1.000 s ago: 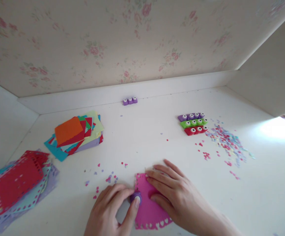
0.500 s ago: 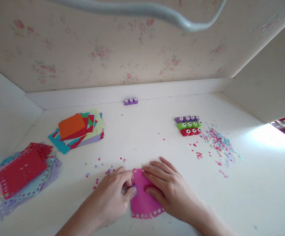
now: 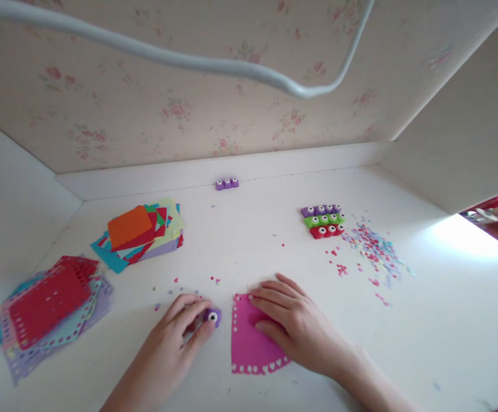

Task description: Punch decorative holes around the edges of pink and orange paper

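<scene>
My left hand (image 3: 182,329) grips a small purple craft punch (image 3: 212,317) between thumb and fingers; its white button with a dark star shape faces up. The punch is just left of a pink sheet of paper (image 3: 249,337), apart from its edge. Cut-out shapes line the sheet's left side and its curved lower edge. My right hand (image 3: 289,323) lies flat with fingers stretched over the right part of the sheet, pressing it to the white table and hiding that part.
Plain coloured papers (image 3: 131,229) are piled at the left, with punched sheets (image 3: 51,309) nearer me. Rows of purple, green and red punches (image 3: 324,220) stand at the right beside scattered confetti (image 3: 375,249). More purple punches (image 3: 227,183) sit by the wall. A pale cable (image 3: 232,67) crosses above.
My left hand has drawn the purple punch leftward off the pink sheet's left edge, uncovering a row of holes there. My right hand stays on the sheet. The view has shifted slightly.
</scene>
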Tool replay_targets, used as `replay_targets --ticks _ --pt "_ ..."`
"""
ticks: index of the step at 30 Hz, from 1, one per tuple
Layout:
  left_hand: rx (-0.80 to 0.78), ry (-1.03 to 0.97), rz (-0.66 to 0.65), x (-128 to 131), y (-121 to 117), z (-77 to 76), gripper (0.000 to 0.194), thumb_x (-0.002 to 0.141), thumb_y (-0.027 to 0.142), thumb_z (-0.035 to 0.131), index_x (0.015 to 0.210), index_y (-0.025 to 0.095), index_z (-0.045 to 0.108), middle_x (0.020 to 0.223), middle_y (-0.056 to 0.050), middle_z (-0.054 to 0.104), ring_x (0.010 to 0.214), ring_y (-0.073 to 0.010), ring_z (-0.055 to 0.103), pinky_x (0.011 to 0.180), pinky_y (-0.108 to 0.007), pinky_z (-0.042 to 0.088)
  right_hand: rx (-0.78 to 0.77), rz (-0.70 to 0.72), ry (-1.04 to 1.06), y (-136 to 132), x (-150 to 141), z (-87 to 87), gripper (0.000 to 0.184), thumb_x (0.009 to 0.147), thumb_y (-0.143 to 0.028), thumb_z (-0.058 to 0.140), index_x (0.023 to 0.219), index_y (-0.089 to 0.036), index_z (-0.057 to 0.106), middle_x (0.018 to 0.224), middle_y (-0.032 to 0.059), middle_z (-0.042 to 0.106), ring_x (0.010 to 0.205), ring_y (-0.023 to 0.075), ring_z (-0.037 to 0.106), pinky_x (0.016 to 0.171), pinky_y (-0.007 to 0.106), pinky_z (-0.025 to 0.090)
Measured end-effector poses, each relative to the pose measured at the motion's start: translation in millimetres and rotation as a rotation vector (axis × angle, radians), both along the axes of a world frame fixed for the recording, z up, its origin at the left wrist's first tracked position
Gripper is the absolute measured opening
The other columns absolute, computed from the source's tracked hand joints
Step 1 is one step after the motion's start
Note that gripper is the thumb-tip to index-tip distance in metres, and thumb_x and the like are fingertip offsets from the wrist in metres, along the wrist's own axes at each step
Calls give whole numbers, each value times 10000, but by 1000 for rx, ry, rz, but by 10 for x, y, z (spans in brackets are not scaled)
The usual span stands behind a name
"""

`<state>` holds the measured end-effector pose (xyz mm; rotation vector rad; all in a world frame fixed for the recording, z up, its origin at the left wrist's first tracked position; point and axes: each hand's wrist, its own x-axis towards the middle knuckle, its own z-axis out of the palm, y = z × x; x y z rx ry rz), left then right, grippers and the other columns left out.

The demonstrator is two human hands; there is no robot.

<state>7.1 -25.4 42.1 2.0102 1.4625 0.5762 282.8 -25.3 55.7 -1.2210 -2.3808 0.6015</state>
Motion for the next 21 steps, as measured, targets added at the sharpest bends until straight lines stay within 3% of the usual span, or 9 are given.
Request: replay_targets --ticks 2,5,10,15,18,21 --pt "32 -30 -11 -20 -25 -70 313 851 433 667 1126 285 692 1124 -50 671 895 -181 699 748 -247 604 5 -21 57 -8 -53 30 292 981 -276 525 1254 -226 618 1209 48 687 1173 187 584 1127 405 374" --pt "77 -64 0 -25 -34 -160 237 864 394 659 1074 293 702 1084 -36 690 854 -177 713 739 -238 610 -15 -10 135 -35 -212 99 304 978 -223 505 1267 -215 598 1202 58 682 1137 167 600 1033 308 465" --pt "133 -152 -1 -38 -54 -273 238 870 409 649 1069 288 696 1082 -34 714 954 -208 715 799 -254 609 13 141 120 -50 -538 178 346 997 -260 481 1339 -229 524 1319 49 619 1191 151 583 1055 269 446" --pt "205 -189 16 -55 -109 -315 248 864 427 658 1055 276 707 1065 -34 719 921 -200 724 818 -245 604 16 178 52 -37 -670 180 260 994 -183 464 1203 -221 614 1233 34 667 1085 121 639 943 196 501" --pt "205 -147 30 -39 -125 -295 313 879 431 644 1150 277 671 1069 -37 712 881 -185 721 831 -265 604 -31 134 115 -20 -627 198 208 984 -188 504 1123 -211 657 1120 25 707 1032 109 655 920 188 508" --pt "258 -57 26 -14 -132 -264 383 881 444 630 1233 294 633 1117 -40 706 965 -203 707 859 -316 602 -80 -39 250 125 -398 214 177 970 -257 553 1066 -218 696 1050 21 725 965 112 671 868 211 527"
